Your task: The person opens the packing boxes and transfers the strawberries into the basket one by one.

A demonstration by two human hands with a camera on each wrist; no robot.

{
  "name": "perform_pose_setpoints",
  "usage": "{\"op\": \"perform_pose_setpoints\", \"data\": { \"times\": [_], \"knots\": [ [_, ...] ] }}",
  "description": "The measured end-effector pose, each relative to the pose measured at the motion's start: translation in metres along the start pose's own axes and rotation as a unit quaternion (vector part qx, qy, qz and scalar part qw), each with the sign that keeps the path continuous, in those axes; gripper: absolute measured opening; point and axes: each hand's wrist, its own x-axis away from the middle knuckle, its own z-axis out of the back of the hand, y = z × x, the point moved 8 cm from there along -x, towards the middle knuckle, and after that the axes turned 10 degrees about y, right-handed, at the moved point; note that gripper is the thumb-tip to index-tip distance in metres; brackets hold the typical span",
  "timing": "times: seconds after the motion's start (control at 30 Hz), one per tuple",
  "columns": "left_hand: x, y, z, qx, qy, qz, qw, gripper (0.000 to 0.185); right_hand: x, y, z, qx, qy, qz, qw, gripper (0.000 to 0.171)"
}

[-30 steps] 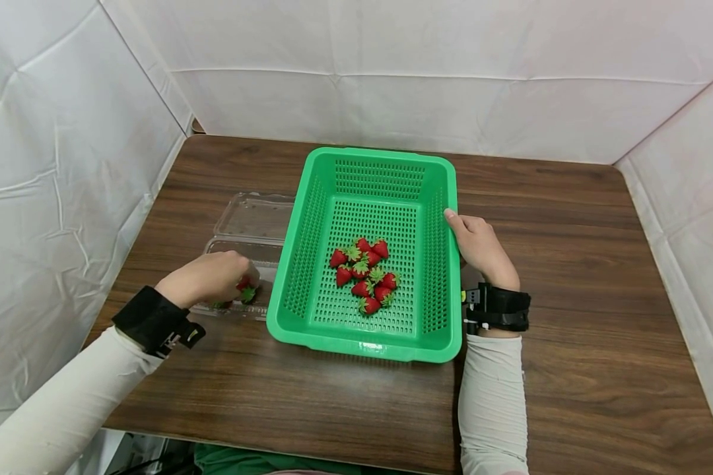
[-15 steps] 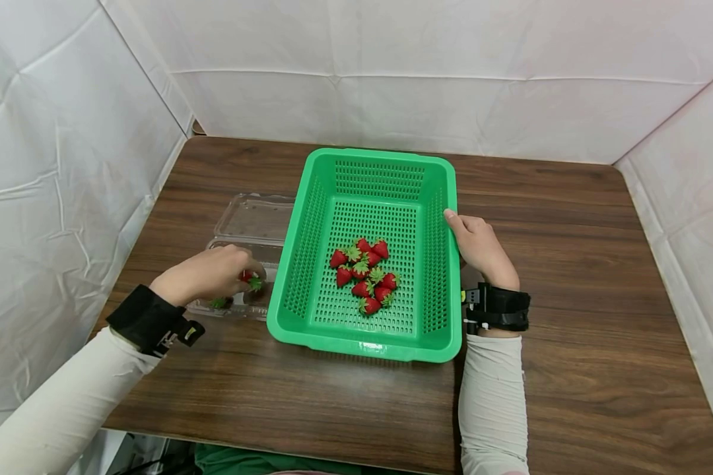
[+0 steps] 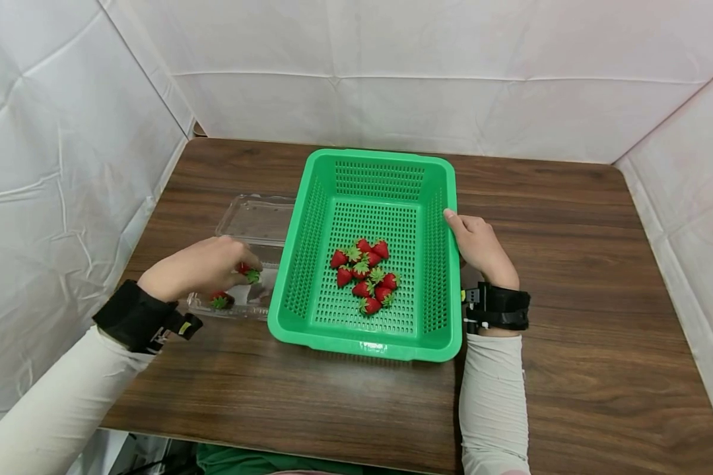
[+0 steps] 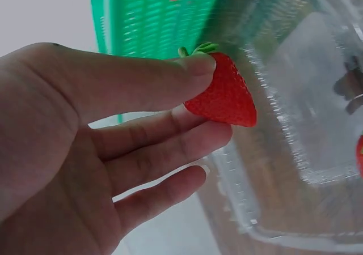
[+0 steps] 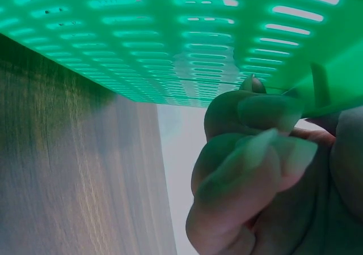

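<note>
Head view: a green basket (image 3: pixel 365 254) sits mid-table holding about nine strawberries (image 3: pixel 364 275). Left of it lies a clear tray (image 3: pixel 255 227) with one berry (image 3: pixel 220 301). The left hand (image 3: pixel 199 267) pinches a strawberry (image 3: pixel 248 271) over the tray; the right hand (image 3: pixel 481 247) grips the basket's right rim.

Left wrist view: thumb and fingers pinch the strawberry (image 4: pixel 224 93).

Right wrist view: fingers (image 5: pixel 244 164) curl under the rim.

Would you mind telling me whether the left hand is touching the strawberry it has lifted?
Touching. The left wrist view shows the left hand pinching the strawberry between thumb and fingers, with no gap, above the clear container.
</note>
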Motion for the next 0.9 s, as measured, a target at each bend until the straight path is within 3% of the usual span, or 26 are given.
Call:
{"op": "perform_pose_setpoints", "data": {
  "times": [0.17, 0.37, 0.57, 0.9],
  "knots": [
    [0.003, 0.005, 0.019, 0.002, 0.04, 0.003, 0.9992, 0.024, 0.001, -0.001, 0.0, 0.0, 0.001, -0.002, 1.0, 0.057],
    [0.003, 0.015, 0.038, -0.002, 0.077, -0.021, 0.9968, 0.024, 0.001, -0.002, 0.0, 0.003, -0.001, -0.003, 1.0, 0.056],
    [-0.001, 0.026, 0.046, -0.015, 0.094, -0.042, 0.9946, 0.025, 0.0, -0.002, 0.0, 0.005, -0.002, -0.002, 1.0, 0.057],
    [-0.01, 0.045, 0.053, 0.012, 0.099, -0.052, 0.9937, 0.022, -0.001, -0.002, 0.001, 0.01, 0.003, 0.005, 1.0, 0.056]
  ]
}}
